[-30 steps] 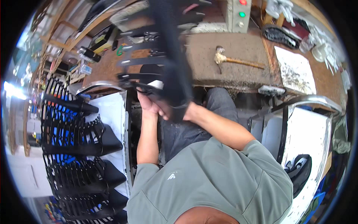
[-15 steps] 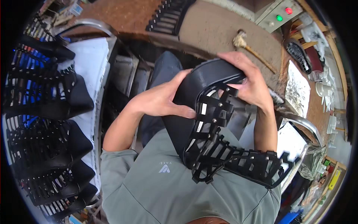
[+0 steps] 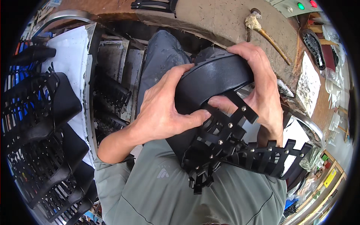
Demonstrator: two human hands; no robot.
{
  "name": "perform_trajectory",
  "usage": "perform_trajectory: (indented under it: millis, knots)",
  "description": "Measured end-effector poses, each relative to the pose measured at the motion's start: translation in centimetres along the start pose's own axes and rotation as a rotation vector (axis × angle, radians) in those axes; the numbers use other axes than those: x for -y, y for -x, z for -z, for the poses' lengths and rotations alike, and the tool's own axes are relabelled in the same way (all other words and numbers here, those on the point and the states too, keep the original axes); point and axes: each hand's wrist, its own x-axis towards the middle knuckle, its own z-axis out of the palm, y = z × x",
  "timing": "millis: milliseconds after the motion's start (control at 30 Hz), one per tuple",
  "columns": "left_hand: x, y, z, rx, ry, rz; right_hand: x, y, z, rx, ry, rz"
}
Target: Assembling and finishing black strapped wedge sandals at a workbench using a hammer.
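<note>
A black strappy sandal [image 3: 215, 75] with a thick platform sole is held over my lap, its sole edge turned upward. My left hand [image 3: 161, 103] wraps its near-left side, with the thumb pressed by the strap openings and the fingers behind the sole. Around the far-right end of the sole curls my right hand [image 3: 262, 82], its thumb tucked under the rim beside a loose strap. The studded cage of straps [image 3: 221, 140] hangs toward my chest, and a long studded band [image 3: 270, 159] trails to the right. Several fingertips are hidden behind the sole.
Several similar black strappy sandals [image 3: 65, 97] stand on a rack at the left, beside a white sheet [image 3: 73, 48]. On the bench ahead lies a hammer [image 3: 268, 33]. A dark shoe sole [image 3: 313, 48] and a control box [image 3: 290, 7] are at the far right.
The sandal has rolled in my hands, so its sole edge shows broader and the white strips inside are hidden. My right thumb has moved inward under the rim. The whole view has shifted.
</note>
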Motion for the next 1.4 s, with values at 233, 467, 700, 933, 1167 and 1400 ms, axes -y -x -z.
perform_trajectory:
  millis: [233, 467, 700, 933, 1167, 1400]
  knots:
    - [0.5, -0.5, -0.4, -0.056, -0.175, -0.11, -2.8, 0.8, -2.2, -0.312, 0.158, 0.21]
    - [1.3, -1.3, -0.5, -0.053, -0.145, -0.078, -4.6, -0.6, -0.5, -0.087, 0.018, 0.192]
    - [1.9, -2.6, -1.0, -0.027, -0.101, -0.05, -7.7, -1.0, -0.5, -0.021, -0.373, 0.098]
    - [5.4, -7.3, 3.9, 0.314, 0.772, -0.045, -6.7, -5.1, -4.0, -0.017, -0.601, 0.301]
    - [7.1, -5.9, 4.3, -0.064, 1.09, 0.085, -15.0, -4.0, 2.4, -0.161, 0.671, -0.099]
    - [2.6, -2.3, 0.7, -0.008, 1.134, -0.061, -22.8, -6.5, 0.4, 0.173, 0.706, 0.065]
